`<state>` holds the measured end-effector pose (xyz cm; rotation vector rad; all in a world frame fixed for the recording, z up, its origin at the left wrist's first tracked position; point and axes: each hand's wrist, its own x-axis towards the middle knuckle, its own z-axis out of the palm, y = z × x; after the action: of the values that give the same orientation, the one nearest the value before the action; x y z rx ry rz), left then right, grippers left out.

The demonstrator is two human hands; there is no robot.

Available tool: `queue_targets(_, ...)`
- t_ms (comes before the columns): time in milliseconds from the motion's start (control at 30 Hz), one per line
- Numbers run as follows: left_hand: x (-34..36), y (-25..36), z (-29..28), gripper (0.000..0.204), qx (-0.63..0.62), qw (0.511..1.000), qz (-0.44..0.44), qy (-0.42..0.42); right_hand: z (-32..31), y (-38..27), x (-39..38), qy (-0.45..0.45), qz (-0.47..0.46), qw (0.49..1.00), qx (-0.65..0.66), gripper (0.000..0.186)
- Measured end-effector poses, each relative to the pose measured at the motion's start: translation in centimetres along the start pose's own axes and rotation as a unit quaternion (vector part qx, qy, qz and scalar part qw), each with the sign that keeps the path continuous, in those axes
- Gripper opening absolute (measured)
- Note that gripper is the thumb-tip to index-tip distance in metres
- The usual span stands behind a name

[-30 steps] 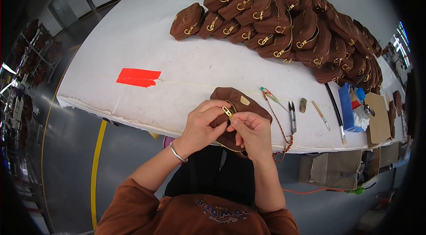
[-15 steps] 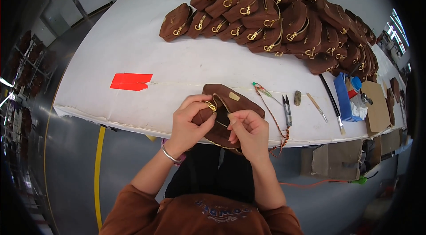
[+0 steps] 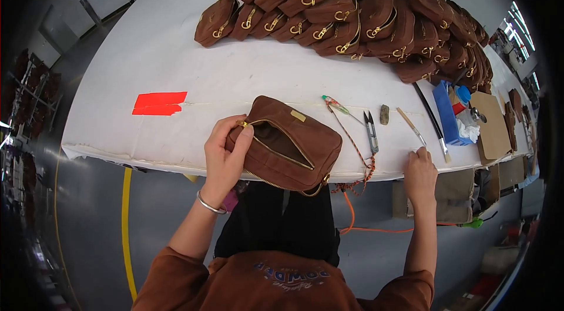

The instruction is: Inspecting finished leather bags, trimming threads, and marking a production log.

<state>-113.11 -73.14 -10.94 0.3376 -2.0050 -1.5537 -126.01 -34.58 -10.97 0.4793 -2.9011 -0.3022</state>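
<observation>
Brown pouch (image 3: 302, 142) in left hand (image 3: 228, 148)

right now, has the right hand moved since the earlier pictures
Yes: the right hand has moved right, off the brown bag, from left of the snips to right of them.

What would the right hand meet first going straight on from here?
Likely the slim tan-handled tool: its lower end lies right at the right hand. Whether they already touch is unclear.
</observation>
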Motion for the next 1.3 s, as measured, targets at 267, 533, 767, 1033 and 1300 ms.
queue_targets(267,0.3,0.9,-0.8,0.025,-0.009,1.0,-0.015,-0.02,-7.5,-13.2,-1.6,0.159,-0.116,0.852,0.485,0.059)
queue_targets(533,0.0,1.6,-2.4,0.028,-0.108,0.994,-0.021,0.015,-5.7,-19.9,1.6,0.179,-0.187,0.804,0.535,0.052)
queue_targets(767,1.2,1.1,-4.3,0.038,-0.124,0.982,-0.139,-0.012,-4.3,-20.4,2.3,0.24,-0.278,0.798,0.478,0.039)
queue_targets(1033,1.3,-1.1,-2.9,0.041,-0.067,0.991,-0.108,-0.038,-4.2,-20.3,1.7,0.216,-0.266,0.791,0.506,0.035)
queue_targets(1300,1.1,-1.6,-3.1,0.038,-0.126,0.98,-0.151,-0.001,-3.3,-19.0,2.0,0.009,-0.091,0.68,0.727,0.087)
